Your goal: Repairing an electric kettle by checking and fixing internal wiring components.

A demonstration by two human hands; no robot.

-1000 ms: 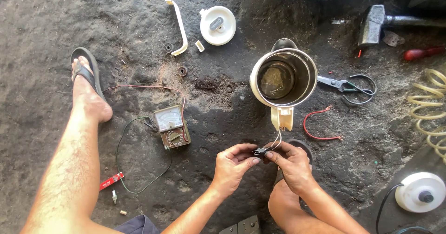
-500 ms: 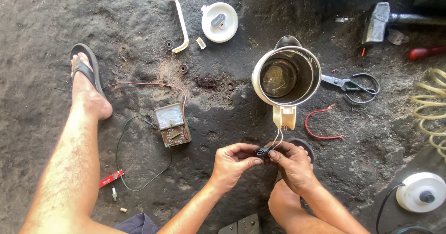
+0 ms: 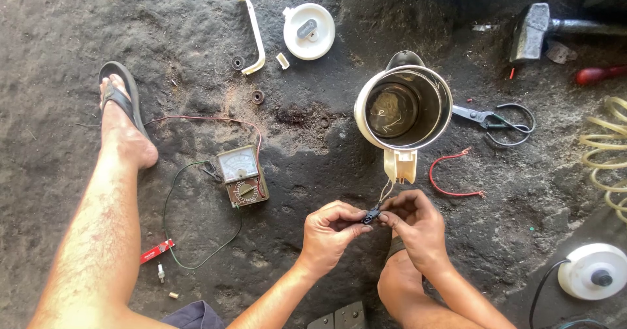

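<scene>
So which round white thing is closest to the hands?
The white round base at the lower right, with a black cord, lies nearer the right hand than the white lid up top.

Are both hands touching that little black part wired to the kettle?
Touching: the head view shows the left hand and right hand pinching the small black part between their fingertips.

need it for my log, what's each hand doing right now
Left hand: pinched shut on the small black part.
Right hand: pinched shut on the same part.
</scene>
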